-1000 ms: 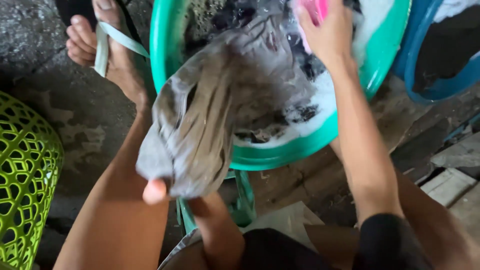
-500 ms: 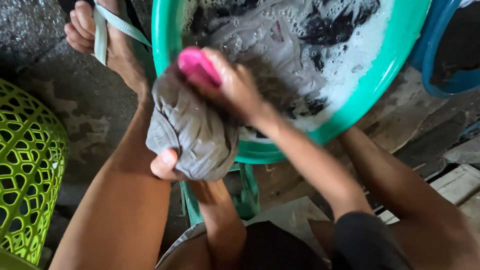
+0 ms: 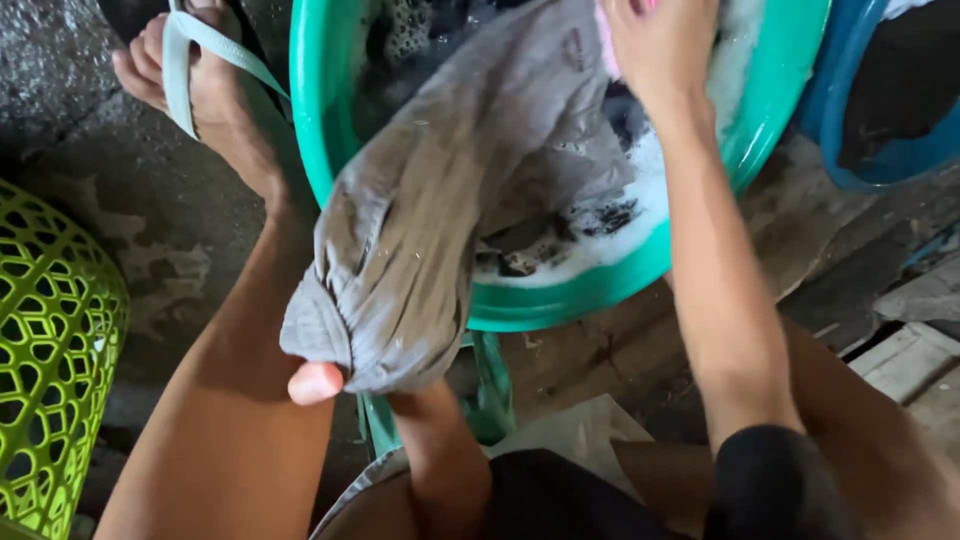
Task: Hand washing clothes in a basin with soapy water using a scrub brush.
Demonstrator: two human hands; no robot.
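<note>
Right hand [image 3: 655, 50] back up on cloth [image 3: 440, 230]

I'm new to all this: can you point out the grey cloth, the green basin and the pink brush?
grey cloth [image 3: 420, 250]: head view, its bunched middle.
green basin [image 3: 590, 290]: head view, near rim.
pink brush [image 3: 606, 45]: head view, edge showing beside the right hand [image 3: 660, 50].

Head camera, looking steeply down, close

From here I see the round green plastic basin [image 3: 770, 110] crowded with suds and the wet grey cloth [image 3: 430, 240] draped over its near rim. My bare foot [image 3: 215, 95] and the lime-green lattice basket [image 3: 50, 370] hem the left; bare concrete floor [image 3: 150, 230] lies between them.
</note>
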